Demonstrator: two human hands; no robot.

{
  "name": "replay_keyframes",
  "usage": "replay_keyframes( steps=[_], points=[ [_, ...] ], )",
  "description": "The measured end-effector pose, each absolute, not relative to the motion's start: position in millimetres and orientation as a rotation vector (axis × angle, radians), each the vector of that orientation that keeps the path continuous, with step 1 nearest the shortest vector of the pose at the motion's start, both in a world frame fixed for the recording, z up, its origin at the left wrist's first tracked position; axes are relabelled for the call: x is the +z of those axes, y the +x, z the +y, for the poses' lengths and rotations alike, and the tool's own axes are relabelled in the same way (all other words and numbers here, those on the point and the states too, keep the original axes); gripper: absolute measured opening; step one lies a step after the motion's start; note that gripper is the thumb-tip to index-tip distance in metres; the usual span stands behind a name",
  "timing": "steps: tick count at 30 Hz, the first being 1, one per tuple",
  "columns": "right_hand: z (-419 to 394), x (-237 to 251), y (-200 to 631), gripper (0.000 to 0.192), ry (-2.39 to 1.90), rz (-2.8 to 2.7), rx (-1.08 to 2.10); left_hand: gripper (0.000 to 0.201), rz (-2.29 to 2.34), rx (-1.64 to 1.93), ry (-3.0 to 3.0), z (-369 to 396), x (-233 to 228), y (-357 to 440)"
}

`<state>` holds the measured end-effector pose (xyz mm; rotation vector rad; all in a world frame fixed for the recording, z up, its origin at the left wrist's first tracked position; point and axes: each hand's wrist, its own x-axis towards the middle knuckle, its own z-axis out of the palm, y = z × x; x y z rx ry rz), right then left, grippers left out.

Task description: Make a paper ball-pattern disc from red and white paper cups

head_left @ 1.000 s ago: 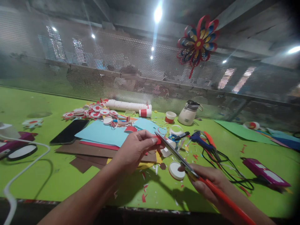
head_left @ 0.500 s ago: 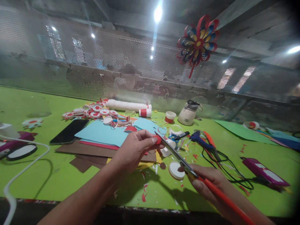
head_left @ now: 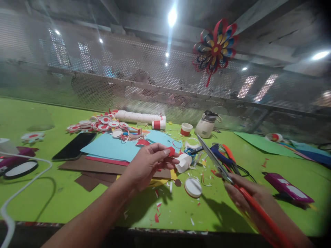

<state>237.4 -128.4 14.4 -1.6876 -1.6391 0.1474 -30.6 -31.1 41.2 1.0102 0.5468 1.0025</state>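
A small red paper piece (head_left: 171, 151) is pinched between the thumb and fingers of the left hand (head_left: 150, 163), raised above the green tabletop (head_left: 69, 196). The right hand (head_left: 252, 187) grasps red-handled scissors (head_left: 216, 162), blades aimed up and away, their tip well apart from the paper. Just past the left fingertips, a white cup (head_left: 184, 162) lies in the way; a round white lid (head_left: 193, 187) lies flat between the hands. A blue corded tool (head_left: 219, 153) sits behind the scissors, limiting reach on that side. Light blue sheets (head_left: 107, 148) overlie brown sheets (head_left: 95, 165) beside the left forearm, next to a black smartphone (head_left: 74, 146). A purple box (head_left: 289, 187) lies right of the right hand. Farther back stand a red-and-white cup (head_left: 186, 129) and a lidded jug (head_left: 206, 126). A perforated screen (head_left: 165, 81) bounds the far edge; the near edge runs beneath both forearms. Between lid and near edge, green surface shows among red and white scraps (head_left: 157, 217).
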Motion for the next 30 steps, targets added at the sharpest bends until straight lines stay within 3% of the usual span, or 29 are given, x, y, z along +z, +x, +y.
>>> replay_keyframes(
  steps=[10,17,25,30],
  points=[
    [-118.7,-20.1,306.8,0.066,-2.244,-1.483,0.058,0.008,0.530,1.054,0.958,-28.6,39.5,-26.7],
    [-99.3,-24.4,301.6,0.052,-2.410,-1.876,-0.038,0.014,0.594,1.141,0.893,-25.4,36.6,-23.6],
    [-96.2,-5.8,310.2,0.048,-2.185,-2.033,-0.305,0.017,0.704,1.210,0.967,-23.2,31.1,-19.6],
    [-101.9,43.6,239.8,0.032,-1.672,-1.925,0.051,0.017,0.751,1.180,1.037,-26.5,29.9,-14.6]
  ],
)
